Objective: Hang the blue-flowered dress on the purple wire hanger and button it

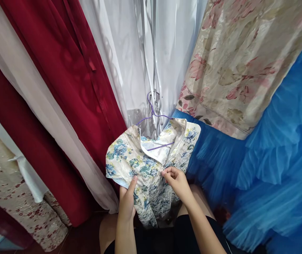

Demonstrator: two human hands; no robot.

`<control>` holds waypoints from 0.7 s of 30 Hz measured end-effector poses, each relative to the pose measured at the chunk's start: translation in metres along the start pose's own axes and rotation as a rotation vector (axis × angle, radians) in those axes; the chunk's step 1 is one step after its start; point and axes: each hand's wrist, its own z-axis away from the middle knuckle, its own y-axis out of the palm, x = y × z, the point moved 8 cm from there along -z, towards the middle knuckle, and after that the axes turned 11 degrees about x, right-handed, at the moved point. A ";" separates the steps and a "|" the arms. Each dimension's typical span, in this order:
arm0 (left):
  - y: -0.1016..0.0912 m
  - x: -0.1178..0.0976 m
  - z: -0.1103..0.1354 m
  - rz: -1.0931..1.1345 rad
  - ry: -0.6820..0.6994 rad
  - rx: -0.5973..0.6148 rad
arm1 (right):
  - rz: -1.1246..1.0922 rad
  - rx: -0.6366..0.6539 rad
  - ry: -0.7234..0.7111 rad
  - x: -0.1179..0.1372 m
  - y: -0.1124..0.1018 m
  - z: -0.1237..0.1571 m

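Long deep-red cloth (63, 70) hangs diag. from upper L toward ctr., w/ a pale pinkish-white cloth (43, 107) on its L, then a 2nd dark-red length (31, 148). Upper ctr.: shiny white fabric (121, 70) w/ narrow white satin ribbons (145, 53) dangling. Upper R: beige cloth w/ pink flower print (230, 53), hem over bright-blue ruffled tulle (280, 169) that fills lower R. Lower L: cream cloth w/ small dark-red flowers (40, 218), white fabric strip (30, 180) partly over it.
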 end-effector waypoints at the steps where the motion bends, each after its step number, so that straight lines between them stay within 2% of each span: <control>1: -0.001 0.000 0.000 0.000 0.005 0.008 | -0.028 -0.001 -0.003 -0.001 0.000 0.001; 6: -0.007 0.006 -0.004 0.017 -0.016 -0.028 | -0.135 -0.014 0.041 -0.006 -0.003 0.006; 12: -0.007 0.014 -0.005 0.076 -0.093 -0.041 | -0.319 -0.017 0.095 0.003 -0.005 0.012; 21: -0.002 0.011 0.000 0.054 -0.092 -0.010 | -0.285 -0.003 0.067 0.012 -0.009 0.020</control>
